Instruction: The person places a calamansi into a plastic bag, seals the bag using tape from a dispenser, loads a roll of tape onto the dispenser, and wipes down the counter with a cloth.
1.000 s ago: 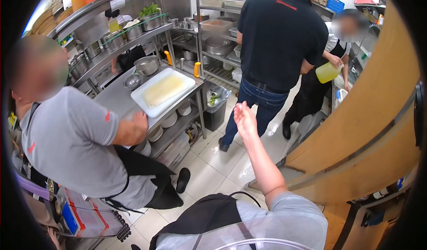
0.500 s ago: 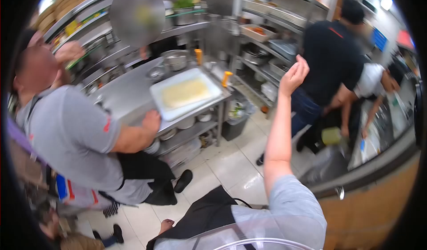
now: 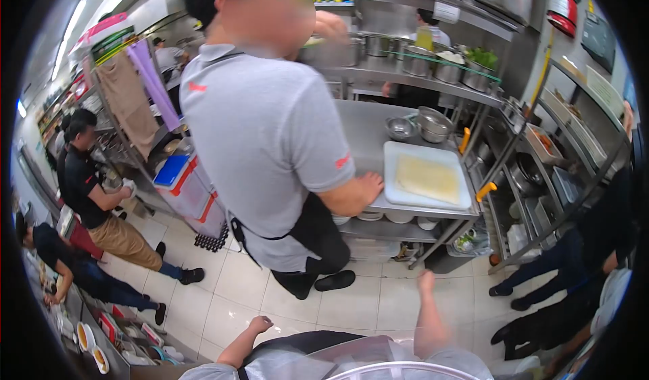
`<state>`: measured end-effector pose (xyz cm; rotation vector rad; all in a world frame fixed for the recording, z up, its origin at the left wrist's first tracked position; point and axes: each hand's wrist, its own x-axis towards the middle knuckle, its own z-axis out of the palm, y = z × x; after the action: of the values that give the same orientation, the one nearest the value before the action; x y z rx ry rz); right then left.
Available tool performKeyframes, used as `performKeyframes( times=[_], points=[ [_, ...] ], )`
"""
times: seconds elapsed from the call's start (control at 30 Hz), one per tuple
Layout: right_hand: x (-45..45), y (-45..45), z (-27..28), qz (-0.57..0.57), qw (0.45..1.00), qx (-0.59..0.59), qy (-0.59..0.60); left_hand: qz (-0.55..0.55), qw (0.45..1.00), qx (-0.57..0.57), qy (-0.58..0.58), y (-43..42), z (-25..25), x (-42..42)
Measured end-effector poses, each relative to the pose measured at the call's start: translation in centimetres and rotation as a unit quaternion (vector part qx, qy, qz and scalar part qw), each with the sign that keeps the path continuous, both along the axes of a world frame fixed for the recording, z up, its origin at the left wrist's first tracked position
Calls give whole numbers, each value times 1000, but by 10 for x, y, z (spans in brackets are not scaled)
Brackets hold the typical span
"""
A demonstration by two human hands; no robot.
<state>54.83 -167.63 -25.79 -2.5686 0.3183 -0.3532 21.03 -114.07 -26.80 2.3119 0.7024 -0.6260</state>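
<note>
Over the tiled floor (image 3: 358, 312), my left hand (image 3: 259, 324) hangs low in front of my apron, its fingers loosely curled and nothing showing in them. My right hand (image 3: 426, 282) reaches forward, blurred, near the lower front of a steel worktable (image 3: 362, 123); its fingers cannot be made out. A white cutting board (image 3: 391, 157) on that table carries a pale yellow sheet (image 3: 429, 177). Behind the board stand a metal bowl (image 3: 400, 129) and a metal pot (image 3: 435, 124). Neither of my hands touches them.
A co-worker in a grey shirt (image 3: 263, 130) stands close ahead, one hand on the table edge. A bin (image 3: 449, 260) stands below the table's right end. Shelving (image 3: 541, 197) and another person (image 3: 574, 265) are at right. More people work at left.
My view has swung left. My right arm, raised high before, has come down and now reaches low and forward. My left forearm shows more. The co-worker in grey stays at the table.
</note>
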Motion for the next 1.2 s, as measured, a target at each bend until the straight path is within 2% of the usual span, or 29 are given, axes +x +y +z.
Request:
performKeyframes(
  times=[0.07, 0.1, 0.13, 0.23, 0.3, 0.33, 0.43, 0.53, 0.6, 0.67, 0.7, 0.73, 0.8, 0.83, 0.87, 0.93, 1.03, 1.07, 1.13, 1.2],
  points=[
    [-34, 62, -35, 122, 983, -25, 135, 17, 1000, -1, -10, 4, 6, -13],
    [-63, 105, -7, 175, 961, -57, 208, 23, 1000, 4, -2, 9, 6, -22],
    [-82, 138, -23, 248, 939, -92, 221, 33, 999, 7, 6, 15, 4, -34],
    [-146, 245, 11, 402, 867, -159, 249, 90, 996, 20, -6, 51, -12, -88],
    [-184, 299, 9, 592, 771, -186, 143, 146, 989, 31, -7, 77, -17, -136],
    [-195, 326, 13, 650, 723, -190, 137, 168, 984, 50, 3, 88, -15, -161],
    [-220, 410, 20, 697, 679, -165, 160, 298, 954, 25, -7, 114, -5, -247],
    [-243, 488, 33, 636, 739, -149, 164, 413, 910, 10, 29, 127, -7, -331],
    [-258, 540, 46, 639, 746, -137, 128, 457, 885, -25, 86, 143, -14, -374],
    [-273, 589, 53, 651, 735, -113, 150, 472, 878, -2, 81, 170, -4, -398],
    [-280, 613, 56, 679, 717, -37, 155, 491, 866, 8, 98, 197, 3, -401],
    [-289, 635, 60, 690, 706, -36, 156, 510, 852, 19, 112, 222, 9, -403],
    [-304, 686, 72, 774, 630, 14, 66, 421, 887, 181, 64, 275, 0, -407],
    [-315, 712, 85, 764, 635, -8, 113, 487, 860, 152, 20, 307, -14, -406],
    [-326, 741, 95, 774, 623, -9, 110, 550, 826, 121, -25, 333, -23, -402],
    [-345, 779, 107, 803, 577, 62, 135, 521, 848, 88, 31, 361, 41, -371],
    [-377, 851, 115, 853, 507, 23, 125, 578, 814, 60, 2, 385, 84, -348],
    [-390, 871, 117, 868, 478, -3, 136, 589, 806, 61, 4, 394, 83, -350],
    [-419, 918, 120, 876, 456, -11, 157, 590, 806, 41, 23, 412, 76, -358],
    [-450, 967, 136, 882, 435, -24, 178, 614, 785, 75, 26, 426, 64, -382]
  ],
)
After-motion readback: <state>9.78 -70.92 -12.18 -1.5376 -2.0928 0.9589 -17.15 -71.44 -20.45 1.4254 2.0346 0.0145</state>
